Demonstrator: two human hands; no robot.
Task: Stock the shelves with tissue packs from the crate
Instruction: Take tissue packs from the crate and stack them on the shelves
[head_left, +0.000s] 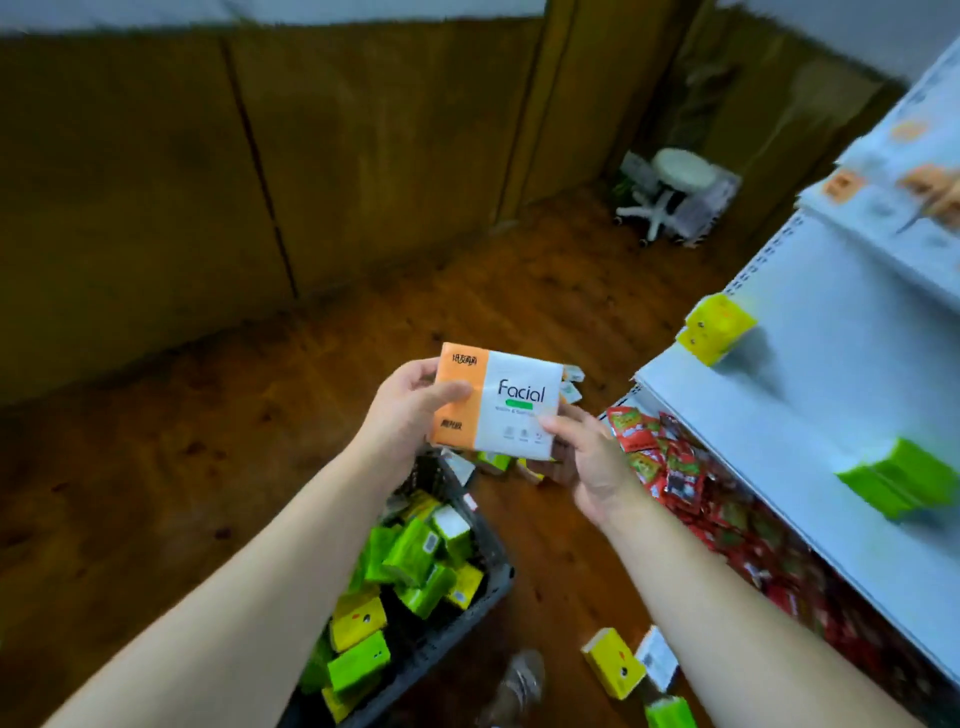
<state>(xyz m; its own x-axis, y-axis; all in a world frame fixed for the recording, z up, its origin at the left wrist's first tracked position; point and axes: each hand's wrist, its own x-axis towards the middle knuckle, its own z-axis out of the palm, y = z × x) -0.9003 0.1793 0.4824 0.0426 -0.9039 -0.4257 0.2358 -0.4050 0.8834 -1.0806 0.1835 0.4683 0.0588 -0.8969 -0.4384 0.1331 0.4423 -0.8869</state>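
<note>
An orange and white tissue pack (511, 402) marked "Facial" is held up in front of me over the floor. My left hand (410, 410) grips its orange left end, thumb across the front. My right hand (587, 460) holds its lower right corner from below, thumb on the front. Beneath my left arm stands the dark crate (488, 587), filled with several green and yellow tissue packs (415, 561). The white shelf (810, 415) on the right carries a yellow pack (717, 328) at its left end and green packs (898, 483) farther right.
Red snack packets (675, 467) fill the lower shelf level. A yellow pack (615, 662) and other loose packs lie on the wooden floor near my shoe (519, 680). A white stool (675, 182) stands in the far corner. Upper shelves hold orange and white packs (924, 192).
</note>
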